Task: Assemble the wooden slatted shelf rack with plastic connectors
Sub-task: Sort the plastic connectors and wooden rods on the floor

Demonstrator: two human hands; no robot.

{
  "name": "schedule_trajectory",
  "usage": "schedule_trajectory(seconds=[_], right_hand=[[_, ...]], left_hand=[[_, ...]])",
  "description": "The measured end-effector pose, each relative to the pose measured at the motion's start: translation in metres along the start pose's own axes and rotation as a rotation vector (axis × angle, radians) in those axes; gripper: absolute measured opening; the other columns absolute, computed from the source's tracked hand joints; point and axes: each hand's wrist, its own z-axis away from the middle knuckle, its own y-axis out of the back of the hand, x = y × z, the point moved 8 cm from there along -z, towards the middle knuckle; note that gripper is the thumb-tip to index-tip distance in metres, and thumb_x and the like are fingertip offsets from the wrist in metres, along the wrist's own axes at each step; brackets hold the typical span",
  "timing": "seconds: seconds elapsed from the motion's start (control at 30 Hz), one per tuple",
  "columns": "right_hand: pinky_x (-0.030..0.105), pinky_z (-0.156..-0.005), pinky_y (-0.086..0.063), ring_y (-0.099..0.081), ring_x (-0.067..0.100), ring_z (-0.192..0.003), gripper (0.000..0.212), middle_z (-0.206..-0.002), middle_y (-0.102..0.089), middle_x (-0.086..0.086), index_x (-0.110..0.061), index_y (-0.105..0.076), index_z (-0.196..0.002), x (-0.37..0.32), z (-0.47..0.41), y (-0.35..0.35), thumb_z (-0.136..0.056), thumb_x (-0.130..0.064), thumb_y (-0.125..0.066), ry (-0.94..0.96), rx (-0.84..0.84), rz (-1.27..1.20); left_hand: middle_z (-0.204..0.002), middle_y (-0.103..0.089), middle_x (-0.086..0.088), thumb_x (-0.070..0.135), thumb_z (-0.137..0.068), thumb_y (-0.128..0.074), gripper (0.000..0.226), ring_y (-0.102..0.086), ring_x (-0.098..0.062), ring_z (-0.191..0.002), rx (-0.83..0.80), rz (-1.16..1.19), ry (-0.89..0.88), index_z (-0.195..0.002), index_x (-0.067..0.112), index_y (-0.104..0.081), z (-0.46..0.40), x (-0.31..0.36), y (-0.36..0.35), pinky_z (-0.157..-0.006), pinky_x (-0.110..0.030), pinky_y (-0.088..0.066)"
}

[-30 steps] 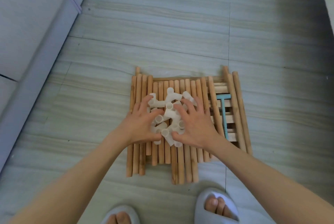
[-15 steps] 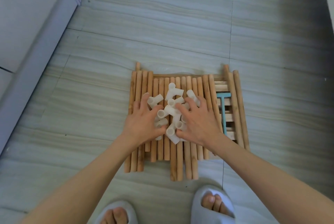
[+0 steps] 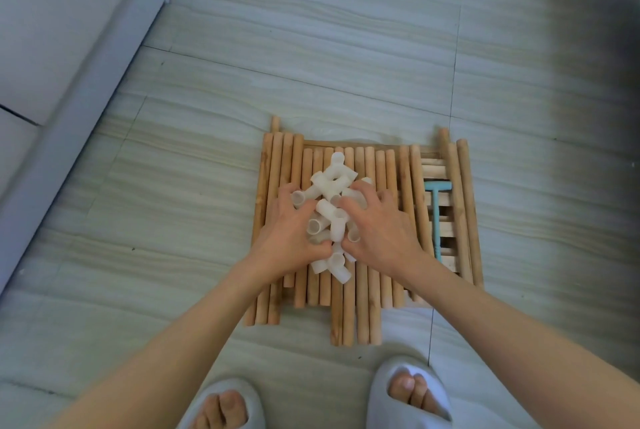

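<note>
A heap of white plastic connectors (image 3: 331, 186) lies on a bed of round wooden dowels (image 3: 367, 300) spread side by side on the floor. My left hand (image 3: 287, 238) cups the heap from the left, fingers curled round the connectors. My right hand (image 3: 379, 231) cups it from the right in the same way, and both thumbs meet at the near side. Under the dowels at the right, wooden slatted panels (image 3: 433, 165) show through. A light blue plastic mallet (image 3: 437, 217) lies on those slats.
The parts lie on a grey striped tile floor (image 3: 346, 65). A pale sofa or cabinet base (image 3: 69, 48) runs along the left. My two feet in light slippers (image 3: 408, 394) stand just in front of the dowels.
Both hands have drawn closer together, bunching the connectors into a tighter, taller heap. The dowels and the mallet have stayed where they were.
</note>
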Motion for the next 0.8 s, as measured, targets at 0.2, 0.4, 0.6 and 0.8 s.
schedule_trajectory(seconds=[0.2,0.4,0.6,0.8], right_hand=[[0.033,-0.067,-0.049,-0.039,0.029,-0.119,0.05,-0.145,-0.027,0.002,-0.027,-0.046,-0.127,-0.019,-0.002,0.02,-0.08,-0.037,-0.061,-0.001,0.046,-0.081],[0.033,-0.069,-0.039,-0.042,0.029,-0.116,0.051,-0.141,-0.03,0.001,-0.026,-0.044,-0.127,-0.081,-0.038,0.043,-0.08,-0.041,-0.06,0.187,0.009,-0.06],[0.039,-0.082,-0.047,-0.048,0.027,-0.11,0.054,-0.135,-0.036,0.002,-0.026,-0.042,-0.129,-0.154,-0.105,0.018,-0.079,-0.036,-0.061,0.177,-0.153,-0.234],[0.032,-0.076,-0.042,-0.051,0.022,-0.095,0.058,-0.121,-0.044,0.003,-0.018,-0.041,-0.127,-0.196,-0.143,-0.042,-0.077,-0.03,-0.067,0.039,-0.33,-0.479]], left_hand=[[-0.099,-0.009,0.026,0.047,-0.065,-0.067,0.048,-0.034,-0.014,-0.113,0.057,0.179,0.015,-0.106,0.042,-0.041,0.01,-0.009,0.022,-0.086,-0.03,-0.043],[-0.118,-0.015,0.015,0.043,-0.063,-0.066,0.041,-0.044,-0.012,-0.106,0.108,0.315,0.107,-0.094,0.047,-0.04,0.033,-0.046,0.072,-0.077,-0.016,-0.041],[-0.128,-0.03,0.002,0.037,-0.081,-0.069,0.041,-0.054,-0.01,-0.097,0.231,0.681,0.419,-0.116,0.03,-0.049,0.053,-0.134,0.101,-0.061,-0.019,-0.05],[-0.111,-0.061,-0.004,0.036,-0.079,-0.067,0.046,-0.061,-0.015,-0.089,0.214,1.022,0.512,-0.12,0.02,-0.054,0.056,-0.195,0.107,-0.065,-0.029,-0.048]])
